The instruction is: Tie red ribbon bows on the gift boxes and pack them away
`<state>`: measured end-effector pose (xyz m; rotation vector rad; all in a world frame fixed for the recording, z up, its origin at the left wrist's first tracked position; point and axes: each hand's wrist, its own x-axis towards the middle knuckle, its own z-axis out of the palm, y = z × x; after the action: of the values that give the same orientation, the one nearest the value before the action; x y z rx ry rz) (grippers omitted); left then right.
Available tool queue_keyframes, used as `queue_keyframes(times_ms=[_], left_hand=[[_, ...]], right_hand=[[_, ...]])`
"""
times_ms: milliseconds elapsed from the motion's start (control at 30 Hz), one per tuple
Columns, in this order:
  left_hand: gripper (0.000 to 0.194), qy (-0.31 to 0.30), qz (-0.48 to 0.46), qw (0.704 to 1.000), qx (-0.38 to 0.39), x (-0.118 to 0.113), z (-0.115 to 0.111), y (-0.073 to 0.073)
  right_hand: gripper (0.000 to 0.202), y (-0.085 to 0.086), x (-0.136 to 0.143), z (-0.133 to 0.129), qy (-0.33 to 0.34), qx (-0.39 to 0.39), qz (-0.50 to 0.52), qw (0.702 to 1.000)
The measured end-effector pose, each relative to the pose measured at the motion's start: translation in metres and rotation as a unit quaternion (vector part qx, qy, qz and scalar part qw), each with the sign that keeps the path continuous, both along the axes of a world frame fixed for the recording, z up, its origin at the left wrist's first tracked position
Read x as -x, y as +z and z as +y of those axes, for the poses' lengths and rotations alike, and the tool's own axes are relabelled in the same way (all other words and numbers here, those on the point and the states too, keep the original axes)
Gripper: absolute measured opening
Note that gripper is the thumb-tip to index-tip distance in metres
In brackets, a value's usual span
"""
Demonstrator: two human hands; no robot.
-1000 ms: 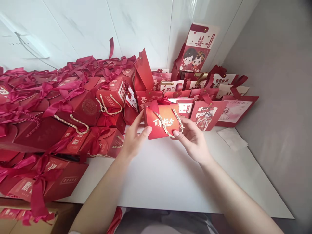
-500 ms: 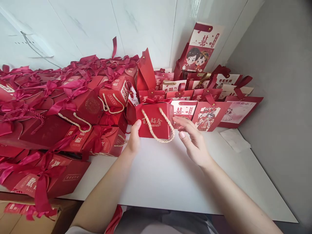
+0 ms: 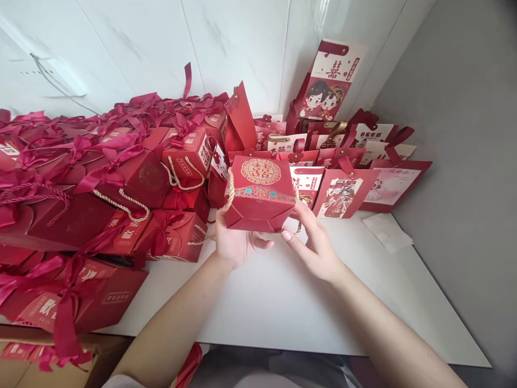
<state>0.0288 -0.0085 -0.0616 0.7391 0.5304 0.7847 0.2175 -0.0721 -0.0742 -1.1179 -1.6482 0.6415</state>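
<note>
Fingers (image 3: 298,246) hold red box (image 3: 262,186); bags (image 3: 343,196) stand behind

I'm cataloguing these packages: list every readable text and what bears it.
"囍": held red box, tall back bag, front white-panelled bag, upper rope-handled box.
"吾家有喜": white-topped bag at right.
"歡": ribboned box at lower left.
Other lettering: too small, blurred or partly covered.

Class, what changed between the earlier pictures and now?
The red box has turned from its lettered side to one with a round emblem. The left hand has shifted lower, under it; the right hand stays at its right. Stacked boxes and standing bags stayed.
</note>
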Motion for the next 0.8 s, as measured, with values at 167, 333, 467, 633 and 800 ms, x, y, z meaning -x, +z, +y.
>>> queue_keyframes(times_ms=[167, 333, 467, 633, 800], left_hand=[[0.084, -0.019, 0.005, 1.0, 0.008, -0.002, -0.004, -0.002], [0.075, 0.004, 0.02, 1.0, 0.017, -0.004, -0.003, 0.002], [0.069, 0.01, 0.062, 0.998, -0.015, 0.003, 0.002, 0.003], [0.078, -0.003, 0.111, 0.978, -0.178, 0.021, 0.011, 0.008], [0.102, -0.056, 0.156, 0.941, -0.294, 0.032, 0.017, 0.026]], right_hand=[[0.061, 0.003, 0.003, -0.001, 0.019, 0.045, 0.047, 0.998], [0.062, 0.002, 0.003, 0.0, 0.029, 0.06, 0.084, 0.994], [0.054, 0.003, -0.005, 0.001, 0.009, 0.068, 0.152, 0.986], [0.046, 0.009, -0.029, 0.008, -0.117, 0.032, 0.252, 0.96], [0.03, 0.01, -0.044, 0.018, -0.133, 0.097, 0.3, 0.94]])
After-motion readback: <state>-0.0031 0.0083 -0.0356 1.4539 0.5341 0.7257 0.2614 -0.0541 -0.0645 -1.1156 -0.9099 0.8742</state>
